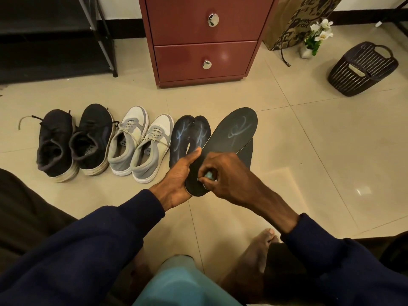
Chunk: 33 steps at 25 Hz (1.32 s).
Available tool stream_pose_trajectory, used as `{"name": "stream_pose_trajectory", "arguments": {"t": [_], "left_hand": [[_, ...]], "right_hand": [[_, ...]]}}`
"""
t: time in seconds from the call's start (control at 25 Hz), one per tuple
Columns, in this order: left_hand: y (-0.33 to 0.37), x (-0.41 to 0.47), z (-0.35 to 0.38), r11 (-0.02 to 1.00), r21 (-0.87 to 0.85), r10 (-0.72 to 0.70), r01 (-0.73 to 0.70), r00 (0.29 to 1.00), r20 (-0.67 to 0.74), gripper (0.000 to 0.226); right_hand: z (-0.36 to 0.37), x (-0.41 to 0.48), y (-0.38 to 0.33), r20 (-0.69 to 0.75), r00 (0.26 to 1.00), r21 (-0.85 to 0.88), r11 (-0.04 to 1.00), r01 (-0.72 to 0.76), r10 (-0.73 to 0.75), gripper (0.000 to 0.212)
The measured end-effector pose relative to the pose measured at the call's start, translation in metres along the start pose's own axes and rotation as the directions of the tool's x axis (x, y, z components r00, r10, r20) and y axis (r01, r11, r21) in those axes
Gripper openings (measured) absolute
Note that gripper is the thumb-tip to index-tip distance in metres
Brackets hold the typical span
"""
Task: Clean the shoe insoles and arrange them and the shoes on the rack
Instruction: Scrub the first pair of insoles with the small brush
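The left hand (pixel 180 180) reached toward one o'clock, gripping an insole (pixel 231 133); the right hand (pixel 225 175) angled toward ten o'clock, pinching a small teal thing (pixel 209 175).

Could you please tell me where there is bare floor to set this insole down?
Bare tile lies right of the held black insole, up to the dark plastic basket; also between the shoe row and the red drawer cabinet. Crowded leftward: black sneakers, grey-white sneakers, two dark insoles.

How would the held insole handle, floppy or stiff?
Probably fairly stiff: the left hand grips only the heel of the insole, yet the toe stands out without sagging. Likely light, since it looks thin. The right hand holds a teal cloth against the heel with no visible buckling.
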<state>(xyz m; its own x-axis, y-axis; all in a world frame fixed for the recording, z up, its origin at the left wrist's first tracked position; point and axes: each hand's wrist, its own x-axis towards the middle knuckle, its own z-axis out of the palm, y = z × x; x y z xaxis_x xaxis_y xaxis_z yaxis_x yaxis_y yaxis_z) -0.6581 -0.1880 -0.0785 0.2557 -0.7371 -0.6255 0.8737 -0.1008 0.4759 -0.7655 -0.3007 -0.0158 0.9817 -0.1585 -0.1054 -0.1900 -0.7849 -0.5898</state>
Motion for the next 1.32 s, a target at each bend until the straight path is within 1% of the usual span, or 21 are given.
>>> {"name": "stream_pose_trajectory", "arguments": {"t": [0.04,0.12,0.2,0.28,0.32,0.36,0.44,0.48,0.52,0.56,0.64,0.72,0.8,0.88,0.96,1.0,1.12,1.16,1.2,1.24,1.32], "left_hand": [[-0.001,0.0,0.001,1.0,-0.001,-0.01,0.01,1.0,0.007,0.037],[-0.001,-0.001,0.004,1.0,0.003,-0.024,0.024,0.999,0.027,0.041],[-0.001,-0.003,0.008,0.999,0.03,-0.033,0.031,0.998,0.051,0.048],[-0.001,-0.005,0.009,0.998,0.049,-0.045,0.042,0.996,0.071,0.051],[-0.001,-0.005,0.009,0.998,0.048,-0.048,0.045,0.997,0.063,0.05],[-0.002,-0.006,0.008,0.999,0.033,-0.045,0.044,0.998,0.045,0.046],[-0.003,-0.006,0.006,0.999,-0.005,-0.051,0.051,0.998,0.024,0.038],[-0.003,-0.006,0.006,0.998,-0.016,-0.057,0.057,0.998,0.022,0.037],[-0.003,-0.007,0.008,0.998,-0.008,-0.057,0.057,0.998,0.029,0.038],[-0.002,-0.008,0.01,0.998,0.012,-0.06,0.06,0.997,0.038,0.042],[-0.002,-0.008,0.012,0.996,0.052,-0.075,0.071,0.995,0.073,0.049],[-0.003,-0.008,0.01,0.996,0.054,-0.071,0.067,0.995,0.073,0.051],[-0.003,-0.006,0.006,0.997,0.031,-0.07,0.069,0.996,0.05,0.046],[-0.002,-0.005,0.003,0.997,-0.002,-0.083,0.083,0.996,0.022,0.036],[-0.002,-0.005,0.005,0.996,-0.011,-0.089,0.089,0.996,0.017,0.037],[-0.001,-0.005,0.006,0.996,-0.008,-0.083,0.084,0.996,0.023,0.035],[0.001,-0.008,0.012,0.998,-0.017,-0.054,0.055,0.997,0.054,0.033],[0.002,-0.008,0.013,0.999,-0.011,-0.052,0.052,0.997,0.064,0.036],[0.003,-0.009,0.012,0.999,-0.006,-0.05,0.051,0.997,0.066,0.037],[0.004,-0.009,0.011,0.999,-0.006,-0.046,0.046,0.997,0.063,0.036],[0.003,-0.006,0.005,0.999,-0.008,-0.045,0.045,0.997,0.056,0.035]], "right_hand": [[-0.001,0.002,0.002,-0.01,1.0,0.003,1.0,0.015,-0.015,0.008],[-0.01,0.009,0.016,-0.172,0.985,-0.045,0.999,-0.029,0.021,0.006],[-0.018,0.015,0.033,-0.377,0.921,-0.103,0.983,-0.149,0.1,0.005],[-0.015,0.015,0.039,-0.496,0.856,-0.079,0.974,-0.211,0.145,0.005],[-0.011,0.013,0.036,-0.487,0.862,-0.046,0.981,-0.187,0.141,0.006],[-0.005,0.01,0.029,-0.426,0.898,-0.004,0.992,-0.128,0.115,0.008],[0.002,0.004,0.013,-0.241,0.97,0.071,0.997,-0.008,0.025,0.012],[0.0,0.004,0.011,-0.187,0.982,0.068,0.997,0.022,-0.009,0.012],[-0.004,0.007,0.015,-0.199,0.98,0.036,0.999,0.021,-0.013,0.012],[-0.009,0.011,0.022,-0.263,0.965,-0.005,1.0,-0.015,0.013,0.01],[-0.02,0.016,0.041,-0.422,0.898,-0.049,0.986,-0.161,0.126,0.007],[-0.019,0.014,0.046,-0.472,0.85,0.027,0.968,-0.251,0.234,0.006],[-0.007,0.008,0.027,-0.369,0.91,0.084,0.982,-0.171,0.19,0.008],[0.005,0.0,-0.002,-0.194,0.98,0.115,0.993,-0.024,0.046,0.01],[0.004,-0.003,-0.014,-0.074,0.996,0.092,0.994,0.053,-0.047,0.011],[0.0,0.001,-0.01,-0.094,0.995,0.048,0.998,0.041,-0.037,0.01],[-0.015,0.01,0.017,-0.319,0.94,-0.064,0.986,-0.152,0.124,0.008],[-0.016,0.009,0.023,-0.37,0.918,-0.055,0.983,-0.176,0.143,0.008],[-0.014,0.007,0.023,-0.372,0.919,-0.034,0.988,-0.152,0.129,0.008],[-0.01,0.005,0.018,-0.311,0.946,-0.001,0.995,-0.095,0.09,0.009],[-0.004,-0.002,0.0,-0.072,0.997,0.086,0.996,0.001,0.005,0.01]]}}
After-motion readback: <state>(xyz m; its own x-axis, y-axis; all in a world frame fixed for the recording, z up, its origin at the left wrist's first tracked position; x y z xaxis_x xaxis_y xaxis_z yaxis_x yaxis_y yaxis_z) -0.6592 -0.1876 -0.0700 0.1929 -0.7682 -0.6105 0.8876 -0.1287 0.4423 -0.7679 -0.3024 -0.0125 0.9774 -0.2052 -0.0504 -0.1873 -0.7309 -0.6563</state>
